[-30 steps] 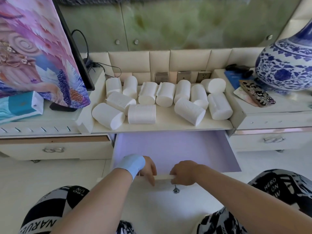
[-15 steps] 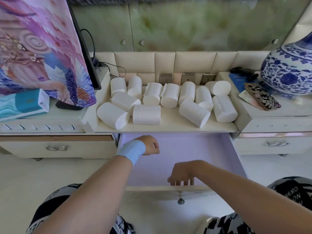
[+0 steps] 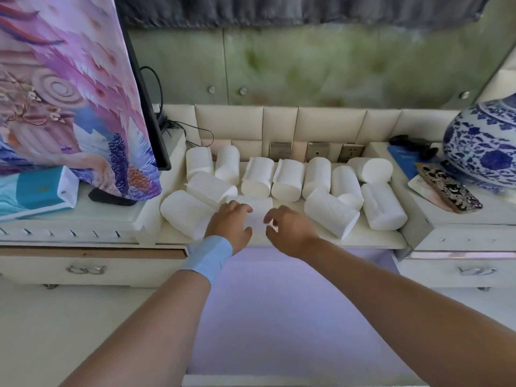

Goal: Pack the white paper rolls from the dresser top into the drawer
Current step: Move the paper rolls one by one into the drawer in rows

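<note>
Several white paper rolls lie on the recessed dresser top [image 3: 371, 241]. One front-middle roll [image 3: 258, 210] lies on its side between my hands. My left hand [image 3: 230, 226], with a blue wristband, rests on that roll's left end with fingers curled over it. My right hand [image 3: 289, 229] reaches its right end, fingers spread and just touching it. Another roll [image 3: 185, 215] lies to the left and one [image 3: 331, 216] to the right. Below my forearms the drawer [image 3: 279, 317] stands pulled out, its lilac floor bare.
A screen draped in a purple patterned cloth [image 3: 69, 93] stands at left beside a teal box [image 3: 39, 188]. A blue-and-white vase [image 3: 485, 143], a phone [image 3: 449, 188] and a blue booklet [image 3: 402, 160] sit at right. Shut side drawers [image 3: 86, 268] flank the pulled-out one.
Both hands have left the drawer's front edge and moved up and forward onto the front-middle roll. The drawer has been pulled out further.
</note>
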The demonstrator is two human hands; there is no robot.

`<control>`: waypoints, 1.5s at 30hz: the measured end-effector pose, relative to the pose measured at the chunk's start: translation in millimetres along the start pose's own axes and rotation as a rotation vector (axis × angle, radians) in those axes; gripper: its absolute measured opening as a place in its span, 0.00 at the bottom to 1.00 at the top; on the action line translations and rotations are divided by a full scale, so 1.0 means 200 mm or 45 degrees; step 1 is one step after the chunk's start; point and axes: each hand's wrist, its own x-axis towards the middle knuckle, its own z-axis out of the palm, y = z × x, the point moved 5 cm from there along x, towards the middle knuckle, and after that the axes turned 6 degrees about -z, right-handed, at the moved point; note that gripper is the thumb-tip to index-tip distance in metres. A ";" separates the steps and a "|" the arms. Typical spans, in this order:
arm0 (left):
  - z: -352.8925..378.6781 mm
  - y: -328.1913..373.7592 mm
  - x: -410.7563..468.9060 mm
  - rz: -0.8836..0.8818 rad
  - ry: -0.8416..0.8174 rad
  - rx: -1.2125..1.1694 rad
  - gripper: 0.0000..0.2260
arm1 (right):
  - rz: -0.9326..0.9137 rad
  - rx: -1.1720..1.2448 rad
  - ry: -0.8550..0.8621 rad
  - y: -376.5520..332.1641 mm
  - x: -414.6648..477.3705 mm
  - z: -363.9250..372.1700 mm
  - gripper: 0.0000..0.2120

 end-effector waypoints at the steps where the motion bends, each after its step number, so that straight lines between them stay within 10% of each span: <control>1: -0.01 -0.02 0.03 0.008 0.019 0.033 0.23 | -0.041 -0.051 0.036 0.00 0.07 -0.02 0.16; 11: 0.12 -0.15 0.18 -0.085 -0.167 -0.060 0.31 | -0.033 -0.401 -0.361 0.05 0.41 0.21 0.53; 15: 0.10 -0.19 0.13 -0.260 -0.110 -0.163 0.30 | 0.144 -0.354 -0.318 0.05 0.34 0.26 0.49; 25: 0.13 -0.23 -0.21 -0.583 -0.213 -0.572 0.27 | 0.608 0.839 -0.341 -0.05 -0.16 0.42 0.49; 32: 0.31 -0.43 -0.45 -0.677 -0.493 -0.447 0.36 | 0.832 1.140 -0.562 -0.15 -0.33 0.76 0.21; 40: 0.50 -0.51 -0.34 -0.458 -0.620 -0.258 0.36 | 0.937 1.249 -0.337 -0.12 -0.21 1.04 0.39; 45: 0.47 -0.52 -0.29 -0.098 -0.480 0.156 0.26 | 0.912 1.289 -0.219 -0.12 -0.12 1.07 0.30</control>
